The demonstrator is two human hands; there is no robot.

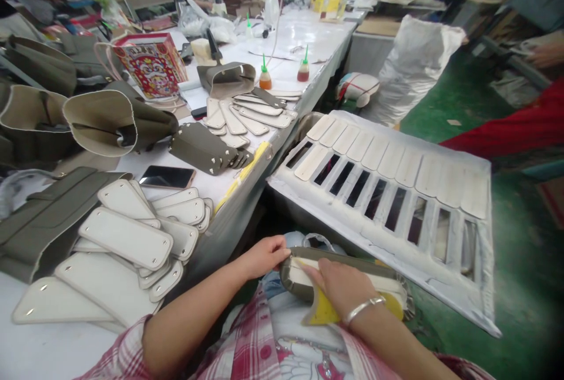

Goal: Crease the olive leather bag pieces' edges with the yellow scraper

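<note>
Across my lap lies an olive-grey bag body, its long narrow base turned up and lined with an off-white strip. My left hand pinches the rim at its left end, fingers closed. Over the base reaches my right hand, its fingertips pressed together on the off-white face near the left end. A yellow strip, curled at its near end, comes out from under this hand, which appears to grip it. Part of the yellow also shows beyond my wrist. The palm hides where the strip meets the base.
On the table at left lie cream panels with metal studs, a phone and olive bag bodies. Two green-tipped bottles stand farther back. A slotted white rack holding cream pieces stands close on my right.
</note>
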